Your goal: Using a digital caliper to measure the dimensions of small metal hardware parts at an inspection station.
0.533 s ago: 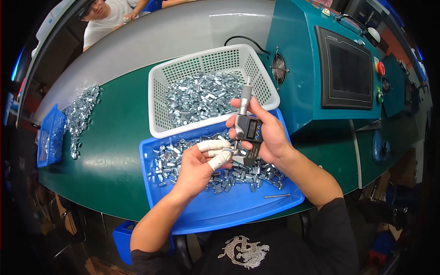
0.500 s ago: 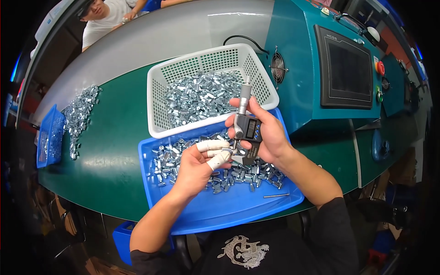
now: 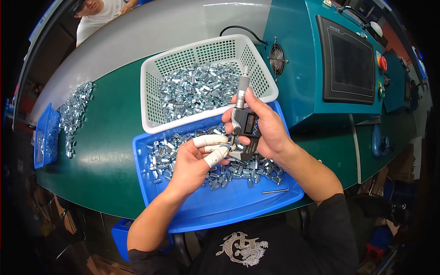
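My right hand point(image 3: 271, 130) is closed around a digital micrometer point(image 3: 239, 120) with a dark frame and a silver barrel, held upright with its barrel pointing away from me. White finger cots cover some fingertips of my left hand point(image 3: 192, 161), which pinches a small shiny metal hex piece point(image 3: 225, 145) at the micrometer's jaw opening. Whether both jaw faces touch the piece is too small to tell. Both hands are above a blue tray point(image 3: 206, 208), where many similar metal pieces point(image 3: 250, 173) lie loose. A thin metal rod point(image 3: 275, 191) rests at the tray's right side.
Behind the tray stands a white perforated basket point(image 3: 145, 98) holding many more pieces. At the far left, a small blue basket point(image 3: 39, 140) sits beside a loose heap point(image 3: 75, 107) on the green table point(image 3: 107, 174). A teal machine point(image 3: 295, 68) with a screen stands right; another person point(image 3: 94, 23) is opposite.
The whole view has shifted slightly, so the tray and baskets appear a little further left and up. Both hands keep their grips, the hex piece still at the micrometer's jaws.
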`<state>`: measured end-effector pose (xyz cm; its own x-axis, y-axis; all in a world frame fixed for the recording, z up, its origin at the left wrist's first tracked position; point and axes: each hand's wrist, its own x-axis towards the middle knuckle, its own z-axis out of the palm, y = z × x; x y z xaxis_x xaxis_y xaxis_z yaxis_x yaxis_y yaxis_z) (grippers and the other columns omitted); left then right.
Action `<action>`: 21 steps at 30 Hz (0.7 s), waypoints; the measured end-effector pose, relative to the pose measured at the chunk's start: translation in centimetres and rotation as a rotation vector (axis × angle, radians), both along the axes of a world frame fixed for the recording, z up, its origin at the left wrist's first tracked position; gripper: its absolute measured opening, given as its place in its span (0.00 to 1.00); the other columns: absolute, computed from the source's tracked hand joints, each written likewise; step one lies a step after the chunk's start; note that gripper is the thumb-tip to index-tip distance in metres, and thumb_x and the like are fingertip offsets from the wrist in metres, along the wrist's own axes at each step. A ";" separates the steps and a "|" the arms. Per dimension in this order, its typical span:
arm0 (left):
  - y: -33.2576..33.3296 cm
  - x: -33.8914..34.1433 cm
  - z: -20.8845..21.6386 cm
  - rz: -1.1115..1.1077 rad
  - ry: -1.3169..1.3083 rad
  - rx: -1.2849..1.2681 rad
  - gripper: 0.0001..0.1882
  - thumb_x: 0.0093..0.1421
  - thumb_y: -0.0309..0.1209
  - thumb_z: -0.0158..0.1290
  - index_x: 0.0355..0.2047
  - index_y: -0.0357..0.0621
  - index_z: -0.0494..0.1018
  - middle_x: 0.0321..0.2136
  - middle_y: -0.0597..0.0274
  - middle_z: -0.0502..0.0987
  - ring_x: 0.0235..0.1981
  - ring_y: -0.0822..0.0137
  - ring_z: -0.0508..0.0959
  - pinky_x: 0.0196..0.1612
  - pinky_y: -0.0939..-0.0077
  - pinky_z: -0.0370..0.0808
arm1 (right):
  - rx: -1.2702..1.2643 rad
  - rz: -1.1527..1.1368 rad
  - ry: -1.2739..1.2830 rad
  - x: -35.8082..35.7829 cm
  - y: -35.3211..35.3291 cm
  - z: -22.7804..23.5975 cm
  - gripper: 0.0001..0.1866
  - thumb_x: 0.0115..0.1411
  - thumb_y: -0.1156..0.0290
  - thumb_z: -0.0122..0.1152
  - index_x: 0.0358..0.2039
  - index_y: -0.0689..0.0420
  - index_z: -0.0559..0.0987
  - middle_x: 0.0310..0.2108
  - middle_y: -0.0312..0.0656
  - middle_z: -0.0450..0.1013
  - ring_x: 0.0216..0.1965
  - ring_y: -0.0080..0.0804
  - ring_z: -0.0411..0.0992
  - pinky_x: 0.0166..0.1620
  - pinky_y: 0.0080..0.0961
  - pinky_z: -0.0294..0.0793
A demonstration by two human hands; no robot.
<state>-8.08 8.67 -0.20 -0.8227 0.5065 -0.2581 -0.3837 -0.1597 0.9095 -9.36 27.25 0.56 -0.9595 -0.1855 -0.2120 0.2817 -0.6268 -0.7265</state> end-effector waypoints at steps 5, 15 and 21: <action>-0.2 0.1 -0.3 0.006 0.040 -0.046 0.12 0.58 0.25 0.54 0.43 0.36 0.73 0.38 0.56 0.78 0.37 0.68 0.79 0.39 0.74 0.79 | -0.024 0.010 -0.018 0.0 0.0 -0.1 0.23 0.67 0.48 0.36 0.44 0.55 0.67 0.32 0.46 0.73 0.28 0.27 0.74 0.15 0.14 0.66; -0.7 -0.3 -0.4 -0.018 0.046 -0.166 0.09 0.58 0.27 0.56 0.39 0.38 0.75 0.27 0.64 0.77 0.29 0.74 0.77 0.33 0.80 0.77 | 0.042 0.038 0.000 0.1 -0.2 0.2 0.22 0.66 0.49 0.40 0.45 0.56 0.67 0.32 0.45 0.73 0.27 0.25 0.74 0.15 0.13 0.65; -0.5 -0.7 -0.7 0.024 0.128 -0.162 0.08 0.58 0.29 0.56 0.37 0.38 0.75 0.28 0.65 0.76 0.27 0.75 0.75 0.31 0.78 0.77 | 0.041 0.035 0.009 0.2 0.0 0.5 0.23 0.67 0.51 0.39 0.47 0.59 0.67 0.30 0.44 0.73 0.26 0.24 0.74 0.15 0.13 0.64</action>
